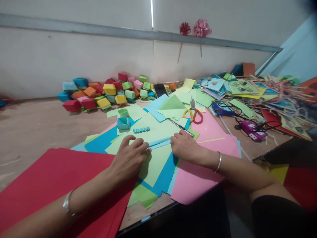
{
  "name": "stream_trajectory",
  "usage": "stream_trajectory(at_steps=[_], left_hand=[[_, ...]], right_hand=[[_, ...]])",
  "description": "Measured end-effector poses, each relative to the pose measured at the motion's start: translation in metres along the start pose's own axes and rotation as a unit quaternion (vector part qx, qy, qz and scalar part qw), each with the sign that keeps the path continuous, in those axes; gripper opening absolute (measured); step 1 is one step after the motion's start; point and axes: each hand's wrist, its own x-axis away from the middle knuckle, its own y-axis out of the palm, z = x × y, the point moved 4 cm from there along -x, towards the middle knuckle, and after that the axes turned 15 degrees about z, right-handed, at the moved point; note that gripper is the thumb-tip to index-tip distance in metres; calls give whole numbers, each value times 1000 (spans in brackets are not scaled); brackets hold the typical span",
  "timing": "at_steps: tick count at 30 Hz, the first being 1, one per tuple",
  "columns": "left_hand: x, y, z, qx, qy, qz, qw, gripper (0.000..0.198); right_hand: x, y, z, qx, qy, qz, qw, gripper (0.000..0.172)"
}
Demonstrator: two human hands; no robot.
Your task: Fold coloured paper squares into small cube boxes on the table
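Observation:
A narrow light blue paper strip (160, 142), which looks folded lengthwise, stretches between my hands over a pale green sheet (156, 164). My left hand (132, 153) has its fingers curled on the strip's left end. At the right end, my right hand (184, 144) pinches the strip; its exact fingertip grip is partly hidden. Just beyond the hands lies a zigzag-folded light blue strip (141, 129). Behind that stand a blue paper box (123, 123) and a small green paper box (123, 113). A pen (182, 128) lies beside my right hand.
Scissors (193, 114) with red and yellow handles lie past the pen. Red sheets (99, 165) sit under my left forearm, pink paper (198, 178) under the right. Paper cubes (109, 89) line the wall near a phone (160, 90). A blue glue gun (223, 109) and purple power socket (251, 130) trail cables.

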Motion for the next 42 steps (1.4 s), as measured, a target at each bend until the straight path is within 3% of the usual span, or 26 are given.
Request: stream_trajectory(at_steps=[7,12,15,19,23,28,36,42], left_hand=[[18,-7,5,-106,-9,-46,993,38],[8,-15,6,-136,2,-75,988,35],[0,-17,-1,-146,-44,-69,986,30],[-2,-8,-15,-79,-128,-21,988,30],[5,11,-23,40,-166,-65,983,31],[6,16,-25,118,-224,-80,964,28],[2,17,-24,145,-256,-119,948,31],[3,20,-27,138,-276,-103,946,36]], right_hand=[[-1,-3,1,-5,-8,-11,1000,26],[0,3,3,-8,-13,-1,1000,28],[-1,4,4,-8,-18,8,1000,26],[-1,3,5,-11,-20,29,999,27],[0,3,8,-26,-12,40,999,28],[-4,11,16,-51,28,101,993,22],[-10,26,23,-81,36,140,986,23],[-12,29,20,-74,15,144,987,26]])
